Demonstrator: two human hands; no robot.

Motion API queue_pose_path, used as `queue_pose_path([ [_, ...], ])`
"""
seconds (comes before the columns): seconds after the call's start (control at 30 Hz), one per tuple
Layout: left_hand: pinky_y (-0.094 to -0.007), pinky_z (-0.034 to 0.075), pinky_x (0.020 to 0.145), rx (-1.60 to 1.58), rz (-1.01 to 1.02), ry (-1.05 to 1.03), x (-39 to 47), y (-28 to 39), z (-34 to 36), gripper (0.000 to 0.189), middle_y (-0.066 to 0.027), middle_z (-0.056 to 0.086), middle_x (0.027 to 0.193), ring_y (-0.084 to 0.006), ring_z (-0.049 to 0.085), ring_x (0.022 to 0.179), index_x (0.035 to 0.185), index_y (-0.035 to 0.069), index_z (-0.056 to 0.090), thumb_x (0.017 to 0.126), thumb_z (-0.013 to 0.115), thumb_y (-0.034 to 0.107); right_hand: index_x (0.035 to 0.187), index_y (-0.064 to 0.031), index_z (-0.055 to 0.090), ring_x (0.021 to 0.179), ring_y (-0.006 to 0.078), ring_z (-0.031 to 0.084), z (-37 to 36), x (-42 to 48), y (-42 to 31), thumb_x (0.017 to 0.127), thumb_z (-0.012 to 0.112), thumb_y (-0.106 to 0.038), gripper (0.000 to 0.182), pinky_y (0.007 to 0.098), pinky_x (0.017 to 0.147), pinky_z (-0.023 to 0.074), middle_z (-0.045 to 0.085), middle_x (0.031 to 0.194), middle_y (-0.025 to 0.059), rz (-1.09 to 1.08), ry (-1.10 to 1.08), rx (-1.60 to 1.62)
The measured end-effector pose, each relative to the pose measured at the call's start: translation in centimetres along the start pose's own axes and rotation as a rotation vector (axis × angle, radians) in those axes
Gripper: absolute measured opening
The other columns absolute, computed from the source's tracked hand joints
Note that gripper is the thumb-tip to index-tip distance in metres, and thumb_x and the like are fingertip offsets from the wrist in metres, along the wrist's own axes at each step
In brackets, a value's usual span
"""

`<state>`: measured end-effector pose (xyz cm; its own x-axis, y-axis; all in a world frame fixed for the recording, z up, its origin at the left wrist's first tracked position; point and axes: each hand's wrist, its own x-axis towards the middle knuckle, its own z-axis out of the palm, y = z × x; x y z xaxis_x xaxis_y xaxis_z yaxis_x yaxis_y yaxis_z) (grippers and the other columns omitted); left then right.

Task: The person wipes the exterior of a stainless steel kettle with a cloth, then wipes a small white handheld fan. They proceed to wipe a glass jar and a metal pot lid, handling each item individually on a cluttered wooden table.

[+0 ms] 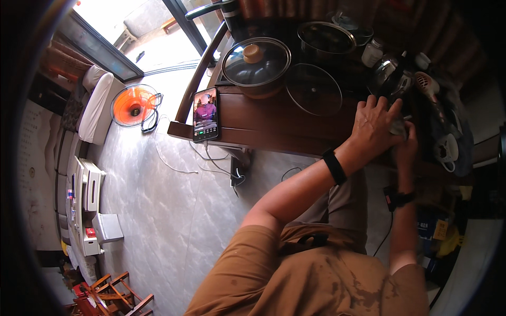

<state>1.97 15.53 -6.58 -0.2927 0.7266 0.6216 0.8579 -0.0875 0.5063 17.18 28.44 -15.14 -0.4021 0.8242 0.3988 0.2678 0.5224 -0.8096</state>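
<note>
My left hand (pixel 374 123) is at the right front of the dark wooden table (pixel 269 118), its fingers bent and its thumb side against a small pale grey-green object (pixel 398 128). My right hand (pixel 409 148) grips that same object from the right. It is partly covered by fingers, and I cannot tell what it is. Just beyond my left fingers stands a shiny metal kettle (pixel 389 75) with a dark handle. A clear glass lid (pixel 314 90) lies to the left of my hands.
Left on the table sit a pot with a glass lid (pixel 257 65) and a phone (pixel 205 114) on a charging cable. A second pot (pixel 326 39) is behind. At right are a white jar (pixel 372 52), slotted ladle (pixel 427 83) and white mug (pixel 446 152). An orange fan (pixel 135 106) stands on the floor.
</note>
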Motion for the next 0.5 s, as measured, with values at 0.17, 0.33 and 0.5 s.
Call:
queue_pose_path([
  [0.17, -0.0453, 0.045, 0.092, -0.061, 0.018, -0.001, -0.8, -0.5, -0.9, 0.093, -0.0184, 0.047, 0.134, -0.0349, 0.052, 0.116, 0.146, 0.014, 0.042, 0.066, 0.085, 0.032, 0.119, -0.0028, 0.058, 0.097, 0.0183, 0.062, -0.3, 1.0, -0.2, 0.092, 0.057, -0.013, 0.029, 0.0335, 0.088, 0.0485, 0.067, 0.105, 0.0108, -0.013, -0.052, -0.103],
  [0.33, -0.0459, 0.046, 0.098, -0.229, -0.072, -0.026, -2.1, -1.4, -2.1, 0.103, -0.0208, 0.041, 0.144, -0.0397, 0.05, 0.124, 0.153, 0.01, 0.029, 0.068, 0.086, 0.021, 0.119, -0.0022, 0.057, 0.1, 0.0182, 0.061, -0.4, 1.1, -0.1, 0.093, 0.057, -0.015, 0.029, 0.0329, 0.089, 0.0472, 0.065, 0.107, 0.0096, 0.013, 0.012, -0.09],
  [0.5, -0.0434, 0.048, 0.098, -0.401, -0.156, -0.015, -5.1, -2.9, -1.5, 0.1, -0.022, 0.043, 0.141, -0.0402, 0.052, 0.122, 0.154, 0.005, 0.024, 0.075, 0.083, 0.019, 0.12, -0.0012, 0.057, 0.107, 0.0182, 0.057, -0.9, 1.0, 1.7, 0.095, 0.055, -0.015, 0.029, 0.0311, 0.094, 0.0443, 0.062, 0.114, 0.0088, -0.046, 0.08, 0.041],
])
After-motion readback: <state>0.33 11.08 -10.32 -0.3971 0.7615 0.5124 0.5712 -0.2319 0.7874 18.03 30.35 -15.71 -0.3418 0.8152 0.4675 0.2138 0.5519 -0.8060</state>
